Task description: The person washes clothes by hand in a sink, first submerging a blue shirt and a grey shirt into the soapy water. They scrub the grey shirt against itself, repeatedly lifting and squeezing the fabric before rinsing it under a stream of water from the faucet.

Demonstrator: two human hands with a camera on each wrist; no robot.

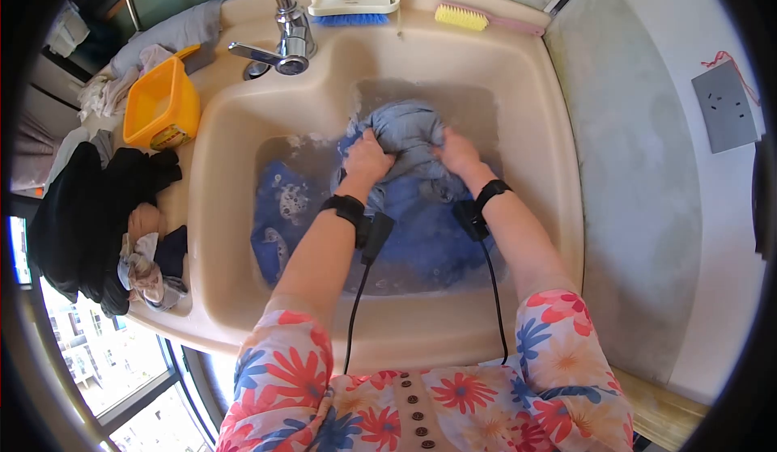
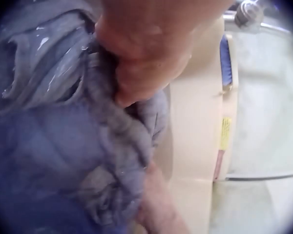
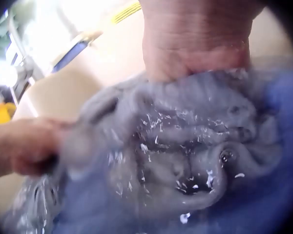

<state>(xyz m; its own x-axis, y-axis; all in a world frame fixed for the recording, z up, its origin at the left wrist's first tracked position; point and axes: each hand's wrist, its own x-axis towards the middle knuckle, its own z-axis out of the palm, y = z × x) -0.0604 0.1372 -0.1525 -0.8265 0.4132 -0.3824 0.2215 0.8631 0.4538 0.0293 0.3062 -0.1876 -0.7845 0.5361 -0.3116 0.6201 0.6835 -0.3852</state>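
While black clothing and a yellow container sit on the bench at the left, the left hand grips the left side of a wet grey cloth, fingers curled into it. The cloth lies bunched in the sink, above blue fabric in cloudy water. The right hand grips the cloth's right side. On the rim behind, a blue-bristled brush rests left of a yellow-bristled brush.
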